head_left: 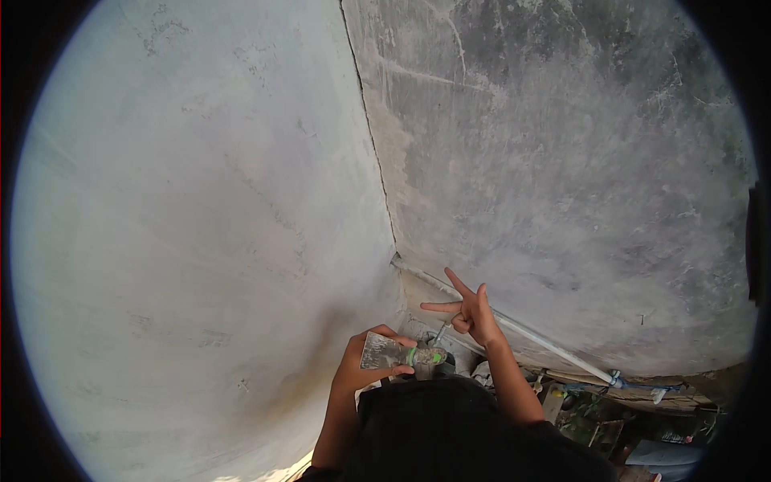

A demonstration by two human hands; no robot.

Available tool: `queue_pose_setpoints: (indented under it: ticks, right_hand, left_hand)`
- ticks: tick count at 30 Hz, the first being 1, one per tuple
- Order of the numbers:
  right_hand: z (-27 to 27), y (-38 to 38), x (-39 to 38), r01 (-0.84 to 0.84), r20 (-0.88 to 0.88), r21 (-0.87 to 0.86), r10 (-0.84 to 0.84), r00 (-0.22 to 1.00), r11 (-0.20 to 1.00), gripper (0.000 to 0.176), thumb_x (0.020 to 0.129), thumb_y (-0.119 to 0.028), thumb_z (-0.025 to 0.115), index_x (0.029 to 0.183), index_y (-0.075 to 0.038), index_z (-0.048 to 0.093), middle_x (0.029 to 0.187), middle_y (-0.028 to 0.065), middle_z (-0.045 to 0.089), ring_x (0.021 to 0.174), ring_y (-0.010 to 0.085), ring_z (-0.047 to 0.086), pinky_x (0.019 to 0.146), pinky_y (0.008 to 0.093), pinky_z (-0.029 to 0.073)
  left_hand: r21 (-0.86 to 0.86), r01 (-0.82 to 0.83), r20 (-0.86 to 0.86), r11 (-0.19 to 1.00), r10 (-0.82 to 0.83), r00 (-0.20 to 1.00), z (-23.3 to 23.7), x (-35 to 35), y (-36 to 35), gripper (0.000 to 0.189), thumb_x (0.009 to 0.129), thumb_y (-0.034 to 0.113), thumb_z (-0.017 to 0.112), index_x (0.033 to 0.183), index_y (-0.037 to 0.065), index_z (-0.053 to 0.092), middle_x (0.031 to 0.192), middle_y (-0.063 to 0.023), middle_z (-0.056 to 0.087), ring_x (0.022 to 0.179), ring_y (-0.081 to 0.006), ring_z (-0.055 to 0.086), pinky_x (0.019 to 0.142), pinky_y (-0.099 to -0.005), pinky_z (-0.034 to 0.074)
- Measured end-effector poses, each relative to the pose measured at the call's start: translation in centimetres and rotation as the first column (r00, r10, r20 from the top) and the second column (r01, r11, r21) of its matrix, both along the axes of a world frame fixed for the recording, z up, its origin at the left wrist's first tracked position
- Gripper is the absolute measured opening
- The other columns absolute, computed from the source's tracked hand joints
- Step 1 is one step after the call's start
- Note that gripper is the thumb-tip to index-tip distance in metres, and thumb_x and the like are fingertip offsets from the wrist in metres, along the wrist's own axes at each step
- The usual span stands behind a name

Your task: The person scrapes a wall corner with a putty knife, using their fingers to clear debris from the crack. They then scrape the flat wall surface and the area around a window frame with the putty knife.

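Observation:
My left hand [353, 363] is wrapped round a putty knife [385, 352]. The tool's wide grey blade is worn and stained, and it points left. Its handle end, with green patches, points right, towards my body's midline. To the right of the tool, my right hand [477, 318] is raised with its thumb and two fingers stretched apart and the other fingers curled. Nothing shows in that hand. Behind both hands two walls meet in a corner, a pale wall [201, 201] on the left and a grey wall [562, 177] on the right.
A white pipe [554, 345] runs down along the base of the grey wall, with blue and white fittings [616, 378] at its lower end. Mixed clutter and a bluish-grey sheet [665, 455] lie at the lower right. A dark crack [369, 128] follows the wall corner.

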State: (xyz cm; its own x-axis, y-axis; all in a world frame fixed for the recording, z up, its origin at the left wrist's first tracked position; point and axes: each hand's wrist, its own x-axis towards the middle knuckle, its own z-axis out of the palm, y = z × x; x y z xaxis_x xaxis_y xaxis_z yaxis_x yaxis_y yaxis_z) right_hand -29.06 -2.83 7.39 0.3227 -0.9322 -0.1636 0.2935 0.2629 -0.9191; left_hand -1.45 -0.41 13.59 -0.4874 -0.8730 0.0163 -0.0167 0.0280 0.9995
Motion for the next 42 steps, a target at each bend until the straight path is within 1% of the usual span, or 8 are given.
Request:
queue_pose_setpoints:
  ticks: [5, 8, 14, 17, 23, 32, 36, 42]
  right_hand:
    - [2.2, 1.0, 0.8, 0.1, 0.071, -0.111, -0.092, 0.993, 0.989, 0.117, 0.085, -0.094, 0.017, 0.166, -0.011, 0.0, 0.142, 0.0256, 0.059, 0.06, 0.0193, 0.071, 0.038, 0.0212, 0.017]
    - [1.9, 0.8, 1.2, 0.134, 0.102, -0.048, -0.128, 0.986, 0.99, 0.123, 0.08, -0.097, 0.023, 0.166, -0.011, -0.001, 0.155, 0.029, 0.043, 0.102, 0.0387, 0.074, 0.035, 0.0202, 0.017]
    - [1.7, 1.5, 1.1, 0.094, 0.229, -0.09, -0.071, 0.971, 0.991, 0.12, 0.082, -0.095, 0.027, 0.166, -0.014, 0.001, 0.158, 0.0272, 0.04, 0.111, 0.0458, 0.069, 0.033, 0.0179, 0.026]
    - [1.4, 1.5, 0.7, 0.083, 0.274, -0.125, -0.046, 0.961, 0.989, 0.118, 0.082, -0.095, 0.031, 0.166, -0.018, 0.0, 0.163, 0.0255, 0.031, 0.126, 0.0503, 0.058, 0.057, 0.0307, 0.06]
    - [2.1, 2.1, 1.4, 0.153, 0.406, -0.141, -0.084, 0.91, 0.978, 0.117, 0.08, -0.095, 0.037, 0.166, -0.027, -0.002, 0.17, 0.0217, 0.011, 0.15, 0.0516, 0.026, 0.118, 0.0655, 0.028]
    - [2.2, 2.6, 0.8, -0.184, -0.025, -0.134, 0.183, 0.983, 0.974, 0.106, 0.089, -0.084, 0.045, 0.16, -0.008, 0.032, 0.146, 0.0247, 0.053, 0.127, 0.039, 0.059, 0.108, 0.0522, 0.045]
    - [3.4, 3.6, 1.4, -0.386, -0.002, -0.088, 0.388, 0.922, 0.918, 0.067, 0.099, -0.034, 0.068, 0.153, -0.003, 0.044, 0.123, 0.0141, 0.066, 0.1, 0.016, 0.066, 0.088, 0.0329, 0.053]
    - [6.0, 4.7, 2.7, -0.1, -0.016, -0.156, 0.099, 0.995, 0.983, 0.051, 0.099, -0.01, 0.068, 0.146, -0.001, 0.051, 0.109, 0.0101, 0.071, 0.08, 0.009, 0.06, 0.071, 0.0241, 0.05]
  left_hand:
    - [0.022, -0.035, 0.008, 0.999, 0.035, 0.999, -0.2, 0.5, 0.2, 0.044, 0.066, 0.006, 0.096, 0.103, 0.001, 0.074, 0.102, -0.006, 0.077, 0.092, -0.0132, 0.069, 0.086, -0.03, 0.054]
    - [0.032, -0.053, 0.014, 0.998, 0.052, 0.999, 0.1, 0.5, 0.4, 0.043, 0.066, 0.006, 0.096, 0.104, 0.001, 0.075, 0.101, -0.0053, 0.076, 0.091, -0.0138, 0.069, 0.085, -0.0301, 0.053]
    - [-0.005, -0.045, 0.003, 0.999, 0.045, 0.999, 0.0, 0.7, 0.4, 0.045, 0.064, 0.006, 0.096, 0.105, 0.002, 0.077, 0.098, -0.0038, 0.074, 0.089, -0.0139, 0.067, 0.083, -0.0296, 0.052]
    - [-0.025, -0.037, 0.027, 0.999, 0.038, 0.999, 0.0, 0.7, 0.4, 0.046, 0.064, 0.006, 0.096, 0.105, 0.002, 0.077, 0.097, -0.0035, 0.073, 0.089, -0.0138, 0.067, 0.083, -0.0295, 0.052]
    - [-0.001, -0.023, 0.024, 1.0, 0.023, 0.999, 0.3, 0.4, 0.3, 0.046, 0.064, 0.007, 0.097, 0.105, 0.002, 0.077, 0.097, -0.0031, 0.073, 0.089, -0.0137, 0.067, 0.083, -0.0293, 0.052]
    - [0.04, -0.008, -0.027, 0.999, 0.009, 1.0, -0.8, 0.0, -0.1, 0.044, 0.065, 0.007, 0.096, 0.103, 0.005, 0.076, 0.097, -0.001, 0.068, 0.092, -0.0126, 0.065, 0.081, -0.0298, 0.051]
    - [0.041, 0.015, -0.182, 0.999, -0.007, 0.983, -0.6, -0.8, -0.7, 0.038, 0.078, 0.008, 0.089, 0.112, 0.002, 0.073, 0.105, -0.0023, 0.069, 0.096, -0.0135, 0.065, 0.085, -0.0296, 0.05]
    - [-0.038, -0.113, -0.213, 0.993, 0.102, 0.972, -0.8, -1.9, -2.5, 0.029, 0.1, 0.019, 0.068, 0.121, -0.001, 0.069, 0.113, -0.0098, 0.073, 0.087, -0.0092, 0.063, 0.079, -0.0275, 0.051]
